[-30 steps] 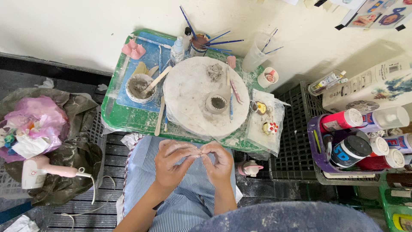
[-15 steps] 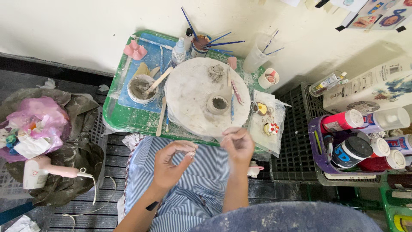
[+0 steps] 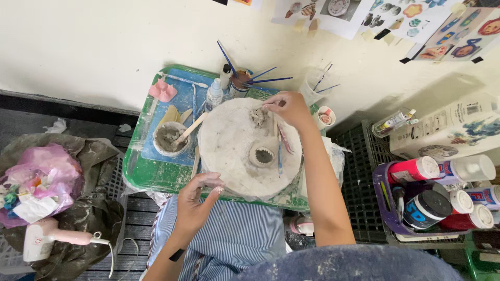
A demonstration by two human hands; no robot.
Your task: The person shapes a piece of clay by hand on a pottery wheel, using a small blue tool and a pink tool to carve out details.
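The right hand reaches to the far edge of the round plaster board, fingers pinched narrow on a lump of grey clay; the left hand hovers at the board's near edge, cupped around a small pale piece of clay held against the fingertips; a small ring-shaped clay pot sits right of the board's middle, apart from both hands; the board rests on a green tray with a bowl of slip at its left side.

The forearm passes close above the soft pot, so a dropped wrist could dent its rim; a hard tug on the lump could also knock the thin tools lying beside it against the pot.

Half a second ago the right hand was only at the board's near edge; it has since stretched across to the lump, while the left has stayed low.
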